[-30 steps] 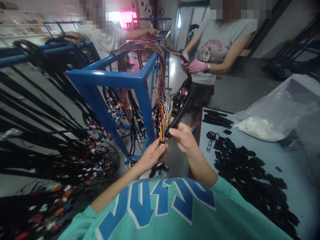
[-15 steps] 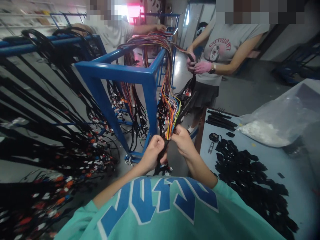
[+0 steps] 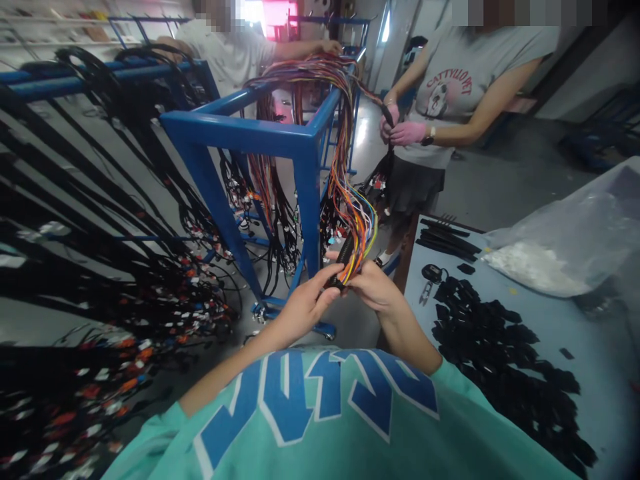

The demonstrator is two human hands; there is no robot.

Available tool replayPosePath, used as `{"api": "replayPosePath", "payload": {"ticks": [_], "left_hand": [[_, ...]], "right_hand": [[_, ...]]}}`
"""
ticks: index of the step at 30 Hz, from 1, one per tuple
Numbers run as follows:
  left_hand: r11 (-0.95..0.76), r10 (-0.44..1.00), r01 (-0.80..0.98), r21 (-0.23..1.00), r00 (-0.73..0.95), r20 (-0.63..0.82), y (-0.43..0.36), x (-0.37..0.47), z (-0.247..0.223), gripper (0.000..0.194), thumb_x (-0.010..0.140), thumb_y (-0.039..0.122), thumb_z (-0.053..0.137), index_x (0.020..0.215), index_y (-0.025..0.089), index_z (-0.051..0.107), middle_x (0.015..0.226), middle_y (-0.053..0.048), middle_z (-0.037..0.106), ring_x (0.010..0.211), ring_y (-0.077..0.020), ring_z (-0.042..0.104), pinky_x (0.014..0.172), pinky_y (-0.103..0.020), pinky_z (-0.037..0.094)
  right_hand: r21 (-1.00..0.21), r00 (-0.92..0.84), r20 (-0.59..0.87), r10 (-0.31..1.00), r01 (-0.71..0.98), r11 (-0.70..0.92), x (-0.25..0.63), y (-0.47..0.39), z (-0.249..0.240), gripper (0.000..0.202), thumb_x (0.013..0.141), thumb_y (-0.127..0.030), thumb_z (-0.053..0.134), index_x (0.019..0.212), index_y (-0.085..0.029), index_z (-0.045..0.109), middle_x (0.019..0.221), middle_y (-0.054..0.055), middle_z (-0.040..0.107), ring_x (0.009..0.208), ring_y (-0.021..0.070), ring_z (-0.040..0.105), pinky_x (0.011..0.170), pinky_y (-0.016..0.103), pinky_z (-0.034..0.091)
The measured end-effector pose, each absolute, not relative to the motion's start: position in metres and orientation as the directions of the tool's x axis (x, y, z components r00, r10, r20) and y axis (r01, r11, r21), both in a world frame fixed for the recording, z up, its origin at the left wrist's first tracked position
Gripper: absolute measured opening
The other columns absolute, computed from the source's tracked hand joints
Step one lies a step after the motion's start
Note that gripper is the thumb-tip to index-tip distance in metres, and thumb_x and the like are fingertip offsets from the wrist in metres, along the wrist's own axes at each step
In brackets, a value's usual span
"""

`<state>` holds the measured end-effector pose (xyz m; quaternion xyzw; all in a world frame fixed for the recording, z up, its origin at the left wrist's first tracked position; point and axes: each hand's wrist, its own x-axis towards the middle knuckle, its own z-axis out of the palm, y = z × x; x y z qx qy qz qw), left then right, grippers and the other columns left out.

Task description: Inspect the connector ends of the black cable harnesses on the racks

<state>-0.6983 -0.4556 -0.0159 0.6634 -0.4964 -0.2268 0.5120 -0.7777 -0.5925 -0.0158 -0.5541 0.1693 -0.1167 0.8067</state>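
A bundle of coloured wires [image 3: 361, 223] hangs over the blue rack and comes down to my hands. Beside the wires, between my hands, is a ribbed black tube [image 3: 345, 251]. My left hand [image 3: 316, 293] is closed on the black-covered lower end of the wire bundle, thumb on top. My right hand [image 3: 376, 287] grips the same bundle from the right, its fingers curled around the wires. Part of the fingers of both hands is hidden behind the bundle.
The blue rack [image 3: 240, 133] stands just ahead. Black wire harnesses [image 3: 125, 173] hang at left. A co-worker's pink-gloved hands [image 3: 405, 133] hold a harness; another person stands behind the rack. On the table [image 3: 420, 320] at right lie black pieces [image 3: 480, 333] and a plastic bag [image 3: 565, 247].
My left hand has rolled over, its thumb now stretched along the bundle. The wires bow out further to the right, and the ribbed tube has shifted down between my hands.
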Motion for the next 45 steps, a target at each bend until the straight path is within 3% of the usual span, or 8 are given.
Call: {"api": "replayPosePath", "payload": {"ticks": [9,15,24,28,31,35,41,45], "left_hand": [[-0.067,-0.884,-0.559,0.826,0.418,0.211,-0.449,-0.703,-0.024,0.038,0.087,0.036,0.037,0.119,0.021,0.053,0.116,-0.006,0.061,0.103,-0.0195,0.057,0.089,-0.03,0.044],[-0.161,-0.853,-0.562,0.812,0.493,0.172,-0.451,-0.701,-0.026,0.035,0.087,0.034,0.037,0.117,0.022,0.05,0.113,-0.006,0.061,0.099,-0.0204,0.059,0.083,-0.029,0.044],[-0.223,-0.763,-0.331,0.917,0.644,0.047,-0.458,-0.698,-0.029,0.014,0.08,0.032,0.047,0.086,0.019,0.048,0.071,0.001,0.056,0.065,-0.0142,0.056,0.06,-0.025,0.042],[-0.145,-0.83,-0.036,0.989,0.548,-0.102,-0.46,-0.693,-0.03,0.025,0.077,0.042,0.049,0.082,0.019,0.043,0.06,0.006,0.047,0.041,-0.0078,0.047,0.041,-0.02,0.036],[-0.086,-0.856,0.146,0.986,0.495,-0.148,-0.461,-0.691,-0.032,0.032,0.072,0.046,0.056,0.08,0.018,0.041,0.06,0.007,0.047,0.041,-0.0075,0.049,0.04,-0.02,0.039],[-0.053,-0.827,0.097,0.994,0.554,-0.098,-0.462,-0.692,-0.035,0.031,0.072,0.043,0.058,0.078,0.017,0.041,0.058,0.007,0.047,0.042,-0.0076,0.05,0.041,-0.02,0.04],[-0.066,-0.771,-0.018,0.998,0.635,-0.04,-0.464,-0.694,-0.034,0.028,0.068,0.037,0.062,0.073,0.018,0.042,0.053,0.01,0.041,0.039,-0.0056,0.044,0.037,-0.018,0.037],[-0.05,-0.792,0.107,0.993,0.602,-0.105,-0.465,-0.687,-0.034,0.032,0.064,0.038,0.066,0.071,0.016,0.043,0.055,0.008,0.048,0.041,-0.0066,0.049,0.04,-0.019,0.042]], "right_hand": [[-0.891,0.945,-0.186,-0.27,-0.046,0.452,-0.786,-0.588,-0.024,0.051,0.056,-0.015,0.063,0.106,-0.016,0.056,0.063,-0.002,0.063,0.05,0.0118,0.058,0.05,0.025,0.05],[-0.907,0.911,-0.162,-0.378,0.014,0.421,-0.782,-0.574,-0.021,0.036,0.057,-0.017,0.061,0.093,-0.018,0.054,0.069,-0.003,0.06,0.055,0.0102,0.056,0.054,0.024,0.049],[-1.0,0.841,0.003,-0.541,0.013,0.014,-0.775,-0.556,-0.038,0.03,0.061,-0.017,0.057,0.087,-0.022,0.045,0.072,-0.004,0.056,0.068,0.011,0.056,0.061,0.023,0.045],[-0.997,0.826,0.021,-0.564,-0.027,-0.077,-0.776,-0.556,-0.04,0.026,0.066,-0.019,0.057,0.087,-0.022,0.043,0.067,-0.005,0.052,0.062,0.0106,0.054,0.055,0.022,0.043],[-1.0,0.887,-0.002,-0.461,-0.003,-0.002,-0.782,-0.565,-0.031,0.027,0.066,-0.022,0.061,0.088,-0.021,0.045,0.075,-0.002,0.056,0.071,0.0114,0.057,0.064,0.024,0.047],[-0.968,0.971,-0.099,-0.218,-0.043,0.249,-0.787,-0.581,-0.021,0.034,0.066,-0.032,0.066,0.094,-0.019,0.052,0.083,0.001,0.059,0.073,0.0116,0.06,0.068,0.026,0.05],[-0.987,0.889,-0.105,-0.445,-0.038,0.158,-0.771,-0.582,-0.025,0.037,0.065,-0.049,0.065,0.076,-0.015,0.055,0.058,-0.003,0.056,0.047,0.0077,0.053,0.046,0.021,0.046],[-0.997,0.827,-0.071,-0.558,-0.08,0.009,-0.758,-0.578,-0.029,0.034,0.065,-0.046,0.064,0.073,-0.014,0.056,0.051,-0.004,0.055,0.041,0.0079,0.05,0.039,0.02,0.042]]}}
